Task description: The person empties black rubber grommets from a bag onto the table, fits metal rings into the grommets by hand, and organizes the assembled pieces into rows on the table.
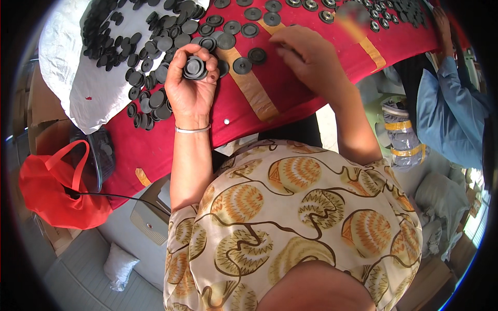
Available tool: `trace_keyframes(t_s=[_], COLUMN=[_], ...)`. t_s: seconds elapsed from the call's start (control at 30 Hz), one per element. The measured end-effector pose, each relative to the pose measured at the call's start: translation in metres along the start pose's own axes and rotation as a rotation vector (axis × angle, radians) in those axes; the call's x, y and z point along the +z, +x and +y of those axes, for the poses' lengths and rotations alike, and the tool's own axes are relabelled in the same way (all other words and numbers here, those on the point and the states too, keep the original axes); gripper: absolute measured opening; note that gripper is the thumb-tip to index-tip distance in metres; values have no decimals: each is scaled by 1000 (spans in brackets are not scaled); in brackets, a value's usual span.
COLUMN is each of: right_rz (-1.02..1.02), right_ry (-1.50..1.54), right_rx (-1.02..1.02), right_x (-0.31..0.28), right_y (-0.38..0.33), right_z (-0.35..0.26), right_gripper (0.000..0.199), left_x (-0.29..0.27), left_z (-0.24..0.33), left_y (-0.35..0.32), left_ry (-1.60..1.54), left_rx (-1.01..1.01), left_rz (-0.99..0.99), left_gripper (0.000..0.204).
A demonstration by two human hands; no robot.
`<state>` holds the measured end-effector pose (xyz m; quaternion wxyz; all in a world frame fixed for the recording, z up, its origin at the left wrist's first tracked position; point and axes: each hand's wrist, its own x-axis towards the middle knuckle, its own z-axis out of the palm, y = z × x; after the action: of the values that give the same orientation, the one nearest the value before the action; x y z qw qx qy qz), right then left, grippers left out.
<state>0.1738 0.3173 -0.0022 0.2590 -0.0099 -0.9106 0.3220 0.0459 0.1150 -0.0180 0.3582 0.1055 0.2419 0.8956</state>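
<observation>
In the head view we see our left hand (191, 88) raised palm-up over the red-covered surface (290, 98), fingers curled shut around a small stack of black round discs (195, 68); the stack looks like two or three pieces, though we cannot count them surely. Our right hand (306, 54) rests knuckles-up on the cloth, fingertips together and pressed down near the loose discs; whether it pinches one is hidden beneath the fingers, so we cannot tell.

Just beside the left hand lie single black discs in a loose row (242, 65), roughly ten between the two hands. A far larger heap of black discs (150, 46), too many to count, spills over a white sack (67, 62) at the surface's left end. More discs (384, 13) lie scattered along the far edge, blurred and cut off by the rim.

We count two tan tape strips (254, 88) on the cloth, one small silver stud (226, 121), one silver bangle (193, 129) on the left wrist, and one red bag (52, 192) below the surface with a black cable over it. One other person in a light blue sleeve (448, 103) reaches in at the right, mostly cut off.
</observation>
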Motion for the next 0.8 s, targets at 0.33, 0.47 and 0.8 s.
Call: trace_keyframes(t_s=[0.33, 0.47, 0.8], right_rz=[-148, -49, -212], right_ry=[-206, 45, -221], right_rx=[-114, -78, -51], right_x=[13, 13, 30], right_y=[4, 20, 50], right_z=[-2, -14, 11], right_gripper=[30, 31, 33], left_x=[13, 41, 21], left_z=[-9, -21, -12], left_y=[-9, -15, -24], left_ry=[297, 384, 209], left_rx=[-57, -247, -171], left_rz=[162, 228, 204], left_gripper=[22, 26, 29])
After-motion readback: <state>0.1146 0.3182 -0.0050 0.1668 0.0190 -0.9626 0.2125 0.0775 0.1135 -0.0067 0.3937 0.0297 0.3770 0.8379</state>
